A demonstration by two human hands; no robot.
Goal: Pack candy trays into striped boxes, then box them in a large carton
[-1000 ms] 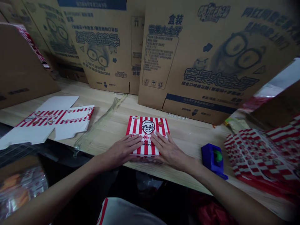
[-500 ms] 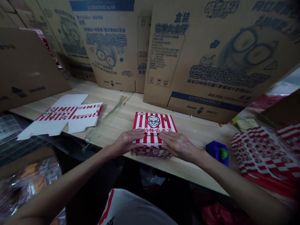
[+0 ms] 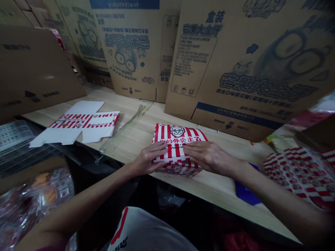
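A small red-and-white striped paper box (image 3: 178,155) sits near the table's front edge, its lid printed with a face and Chinese lettering. My left hand (image 3: 149,157) rests on the left part of the lid, fingers stretched out flat and thumb low by the front edge. On the lid's right part lies my right hand (image 3: 209,157), its fingers also extended. Both palms touch the box without wrapping round it. The lid's top bulges slightly toward the right. What the box contains is hidden.
Flat unfolded striped cartons (image 3: 75,127) lie at the left. Large brown cardboard boxes (image 3: 235,76) stand along the back. A blue tape dispenser (image 3: 246,191) is partly behind my right forearm, near stacked striped packaging (image 3: 298,174). Clear-wrapped packets (image 3: 44,191) fill a container at lower left.
The view has shifted a little, and my right forearm now covers part of the tape dispenser. Both hands stay on the lid, which looks more bowed at the right.
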